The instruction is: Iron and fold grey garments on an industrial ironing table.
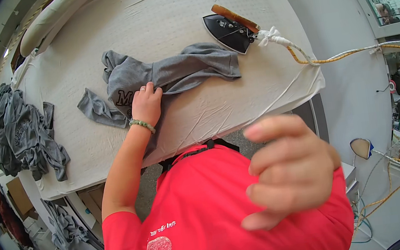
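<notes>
A grey sweatshirt (128, 76) with dark lettering lies rumpled on the padded ironing table (184, 5), one sleeve (209, 63) reaching right and a shorter piece of cloth to the left. My left hand (147, 104), with a ring and a green bead bracelet, rests on its front beside the lettering, fingertips closed on the cloth. In front of my red shirt (194, 196), my right hand (288, 164) is raised and blurred by motion. Its fingers are half curled and apart from the thumb, with nothing seen in them. A black iron (223, 31) with a brown handle stands beyond the sleeve's end.
Heaped grey garments (24, 130) lie on the table's left end. From the iron, a white and yellow cord (323, 60) runs right past the table edge. A padded roll (52, 23) sits at the far left. Another iron (361, 148) hangs low at right.
</notes>
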